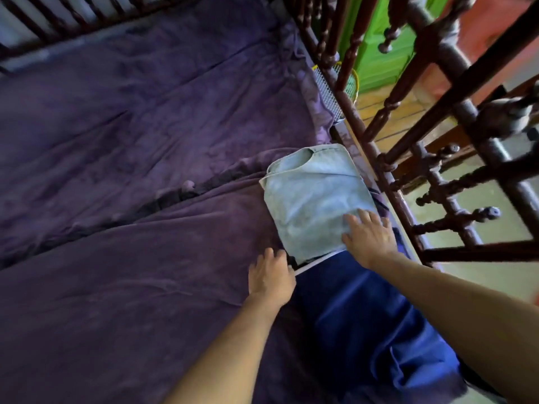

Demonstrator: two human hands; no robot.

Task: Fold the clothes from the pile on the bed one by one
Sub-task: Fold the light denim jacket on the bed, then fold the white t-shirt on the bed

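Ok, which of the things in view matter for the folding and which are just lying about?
Part of the job:
- folded light-blue garment, right hand flat on it
- dark-blue garment nearer the person
- left hand at the stack's edge

Just there:
- purple bedspread
- dark wooden bed rail
- racket beyond the rail

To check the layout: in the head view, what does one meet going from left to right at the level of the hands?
Purple bed sheet → left hand → right hand on the light blue folded garment → dark wooden railing.
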